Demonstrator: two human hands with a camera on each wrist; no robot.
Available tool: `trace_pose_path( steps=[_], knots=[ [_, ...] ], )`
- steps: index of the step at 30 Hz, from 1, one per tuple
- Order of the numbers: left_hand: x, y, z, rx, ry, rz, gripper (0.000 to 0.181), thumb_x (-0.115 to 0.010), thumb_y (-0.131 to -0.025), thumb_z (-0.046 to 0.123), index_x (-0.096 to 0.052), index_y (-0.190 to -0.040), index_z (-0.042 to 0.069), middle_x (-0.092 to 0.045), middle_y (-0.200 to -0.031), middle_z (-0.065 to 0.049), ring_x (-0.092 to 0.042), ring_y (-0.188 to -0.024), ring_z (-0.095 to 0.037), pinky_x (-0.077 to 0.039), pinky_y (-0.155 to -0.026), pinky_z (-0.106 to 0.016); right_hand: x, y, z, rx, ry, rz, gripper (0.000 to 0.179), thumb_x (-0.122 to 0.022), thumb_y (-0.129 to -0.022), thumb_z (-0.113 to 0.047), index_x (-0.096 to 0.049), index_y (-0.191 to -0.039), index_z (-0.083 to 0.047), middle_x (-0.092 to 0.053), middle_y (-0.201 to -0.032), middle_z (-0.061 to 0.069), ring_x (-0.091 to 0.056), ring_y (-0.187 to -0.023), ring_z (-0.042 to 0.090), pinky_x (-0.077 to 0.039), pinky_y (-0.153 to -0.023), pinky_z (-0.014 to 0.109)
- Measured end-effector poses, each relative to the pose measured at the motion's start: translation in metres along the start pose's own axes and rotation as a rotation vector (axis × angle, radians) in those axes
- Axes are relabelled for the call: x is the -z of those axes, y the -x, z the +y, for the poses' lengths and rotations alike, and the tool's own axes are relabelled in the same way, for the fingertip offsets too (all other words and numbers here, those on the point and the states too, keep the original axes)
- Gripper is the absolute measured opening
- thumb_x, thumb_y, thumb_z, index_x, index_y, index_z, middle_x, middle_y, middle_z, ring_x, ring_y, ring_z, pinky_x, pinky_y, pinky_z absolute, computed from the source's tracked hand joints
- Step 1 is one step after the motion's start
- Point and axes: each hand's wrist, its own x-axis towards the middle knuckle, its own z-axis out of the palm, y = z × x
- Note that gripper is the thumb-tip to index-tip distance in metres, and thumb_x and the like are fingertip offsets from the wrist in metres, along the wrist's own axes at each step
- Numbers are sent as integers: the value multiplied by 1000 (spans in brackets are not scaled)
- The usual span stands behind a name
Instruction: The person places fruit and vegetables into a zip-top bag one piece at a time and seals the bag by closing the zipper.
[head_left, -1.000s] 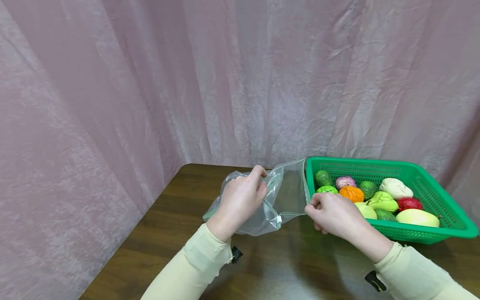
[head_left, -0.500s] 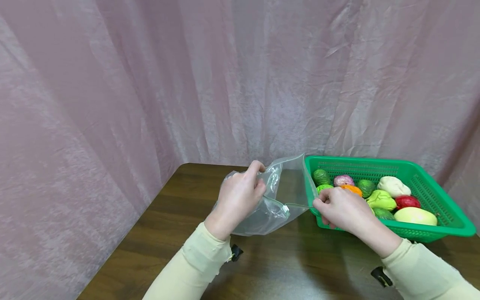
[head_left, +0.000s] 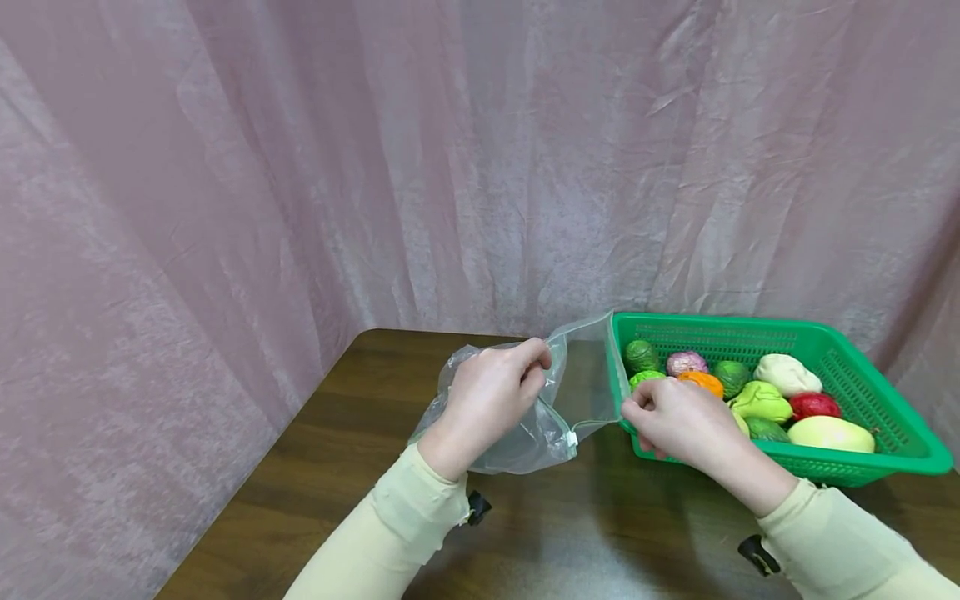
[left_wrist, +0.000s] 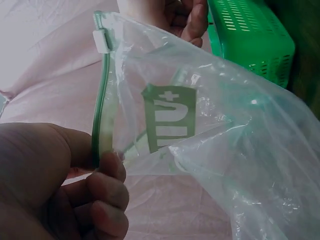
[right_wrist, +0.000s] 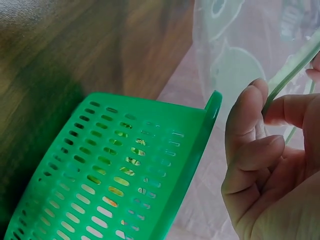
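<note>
Between the two hands hangs a clear plastic zipper bag (head_left: 525, 446) with a green zip strip and a small white slider (left_wrist: 101, 41). My left hand (head_left: 491, 392) pinches one side of the bag's green-edged mouth, thumb against fingers, as the left wrist view shows. With curled fingers, my right hand (head_left: 682, 421) pinches the opposite side of the mouth beside the basket. The mouth is spread apart between them. A green printed label (left_wrist: 172, 117) shows on the bag. Inside the bag no object can be made out.
A green plastic basket (head_left: 817, 475) stands at the right, holding several vegetable-like pieces, among them an orange one (head_left: 701, 383), a white one (head_left: 787, 373) and a red one (head_left: 816, 406). Under everything is a brown wooden table (head_left: 300, 500); a pink curtain (head_left: 450, 167) hangs behind.
Both hands keep their pinch on the bag. The right hand first moved rightward, then slightly back; the left has shifted a little right. The mouth's shape and the slider's position changed.
</note>
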Motion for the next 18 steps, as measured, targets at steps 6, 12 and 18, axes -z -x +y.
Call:
trace_pose_path(
  steps=[6, 12, 18],
  knots=[
    [-2, -2, 3, 23, 16, -55, 22, -62, -95, 4, -75, -95, 21, -66, -76, 13, -56, -63, -9, -46, -56, -30, -2, 1, -1, 14, -9, 12, 24, -57, -99, -21, -67, -77, -21, -58, -55, -9, -59, -53, 14, -42, -57, 36],
    [-4, -3, 5, 23, 55, -86, 15, -66, -94, 7, -69, -90, 21, -58, -71, 13, -52, -62, -8, -44, -56, -29, -2, -1, -2, 23, -13, 27, 29, -57, -102, -24, -65, -74, -22, -62, -58, -10, -59, -52, 12, -43, -57, 35],
    [-6, -3, 4, 42, 59, -76, 11, -68, -94, 9, -70, -91, 19, -58, -70, 13, -54, -61, -11, -46, -58, -32, -1, -3, -2, 18, -35, 38, 32, -59, -105, -30, -65, -74, -23, -65, -63, -11, -63, -51, 11, -45, -57, 36]
  ],
)
